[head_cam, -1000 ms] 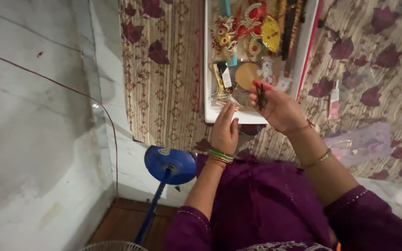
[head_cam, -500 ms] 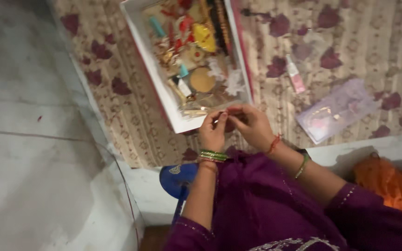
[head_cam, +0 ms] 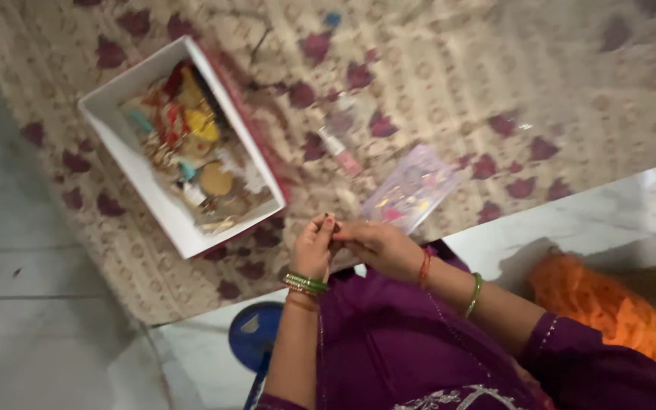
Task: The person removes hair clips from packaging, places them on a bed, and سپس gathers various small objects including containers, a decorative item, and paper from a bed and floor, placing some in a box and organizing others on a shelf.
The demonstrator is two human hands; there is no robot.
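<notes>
Upper left of the frame, a white open box [head_cam: 162,216] sits tilted on the patterned cloth [head_cam: 449,68], packed with small bright trinkets, a round tan piece [head_cam: 216,180] among them, too blurred to sort one from another. Lower left, a blue round base on a pole [head_cam: 253,339] pokes out beside the purple sleeve.

Centre frame now, just below the box's near corner: the left hand [head_cam: 314,247], green bangles [head_cam: 304,283] at the wrist, is curled in, fingertips pinched against something tiny. The right hand [head_cam: 377,244] meets it, fingers folded over from the right, both hands touching at the tips. The small item [head_cam: 332,230] between them is all but hidden; only a dark speck shows, and what it is I cannot tell.

By the way it sits in a fingertip pinch, it looks light and small, likely stiff and easy to drop, so a two-fingertip hold close to its middle seems the safe grip.

Just above the hands, a pink-tipped tube [head_cam: 341,152] lies on the cloth, and right of it a flat clear packet [head_cam: 413,190] of coloured bits. Lower right, orange fabric [head_cam: 609,304] bunches against the pale surface [head_cam: 571,220].
</notes>
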